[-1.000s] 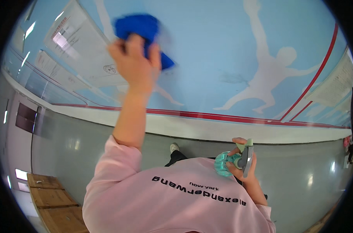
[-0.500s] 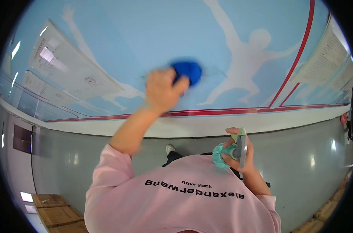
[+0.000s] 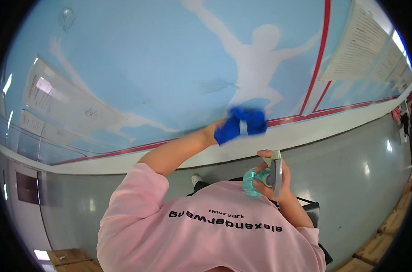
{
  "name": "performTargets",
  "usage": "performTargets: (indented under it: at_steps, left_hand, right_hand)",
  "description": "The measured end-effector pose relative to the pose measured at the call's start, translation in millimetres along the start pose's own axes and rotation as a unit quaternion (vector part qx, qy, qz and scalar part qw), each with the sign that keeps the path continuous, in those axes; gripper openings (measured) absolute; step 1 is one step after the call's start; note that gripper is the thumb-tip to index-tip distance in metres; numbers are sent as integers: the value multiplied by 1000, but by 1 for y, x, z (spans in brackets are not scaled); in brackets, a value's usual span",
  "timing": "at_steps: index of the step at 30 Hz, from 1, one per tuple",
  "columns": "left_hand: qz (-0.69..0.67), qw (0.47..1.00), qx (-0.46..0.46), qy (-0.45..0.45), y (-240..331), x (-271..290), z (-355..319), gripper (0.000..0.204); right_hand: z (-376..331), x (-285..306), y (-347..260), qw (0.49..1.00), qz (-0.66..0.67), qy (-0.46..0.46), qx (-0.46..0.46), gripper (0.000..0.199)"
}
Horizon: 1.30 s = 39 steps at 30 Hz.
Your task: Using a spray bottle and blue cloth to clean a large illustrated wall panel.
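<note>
My left hand [image 3: 214, 130] is closed on a blue cloth [image 3: 256, 121], whose folds cover most of my fingers. A pale patch or strip shows across the cloth's middle. Both are in front of the lower part of a light blue wall [image 3: 165, 59]; whether the cloth touches it I cannot tell. A grey, wet-looking smudge [image 3: 216, 85] marks the wall above the cloth. Close to my chest, my right hand [image 3: 284, 183] grips a spray bottle [image 3: 251, 182] with a clear teal body and a grey and pale green trigger head.
White human silhouettes [image 3: 258, 61] and red stripes [image 3: 323, 50] decorate the wall. Clear-covered notice panels [image 3: 65, 95] hang at left, printed sheets [image 3: 358, 43] at right. A grey floor [image 3: 346, 181] lies below. Wooden boxes [image 3: 70, 258] stand at lower left, more boxes [image 3: 373, 249] at lower right.
My left hand has come down and to the right with the cloth, away from the smudged area. The view has shifted slightly. My right hand still holds the spray bottle near my chest.
</note>
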State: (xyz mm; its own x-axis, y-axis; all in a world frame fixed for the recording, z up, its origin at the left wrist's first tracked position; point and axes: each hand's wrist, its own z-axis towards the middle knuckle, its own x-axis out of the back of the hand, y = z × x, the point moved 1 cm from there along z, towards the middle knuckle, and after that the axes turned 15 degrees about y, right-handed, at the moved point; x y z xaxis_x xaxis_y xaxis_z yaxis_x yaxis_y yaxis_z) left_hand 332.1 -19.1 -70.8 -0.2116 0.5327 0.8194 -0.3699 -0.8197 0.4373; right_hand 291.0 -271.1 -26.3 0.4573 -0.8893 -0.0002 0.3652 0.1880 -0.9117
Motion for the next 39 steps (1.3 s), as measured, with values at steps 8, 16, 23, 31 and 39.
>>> performTargets:
  at_steps: [8,16,23,31,39]
  left_hand:
    - [-569,801,187,-5,86,-46,-21,52]
    - [-498,697,350,-379,108,-94,-57,42]
    - [-108,956,80,-260,117,-109,-83,61]
    - [-164,946,270,-76,113,-2,10,30]
    - [243,649,-306,653,187,229,82,28]
  right_hand:
    - [-12,18,7,994,39,83,-60,62]
    - [-36,31,-4,968,140,122,-169,61]
    - [-56,62,-10,980,28,172,-93,61]
    - [-58,68,-6,971,42,218,-83,62]
    - [-41,64,-15,977,26,206,-39,62]
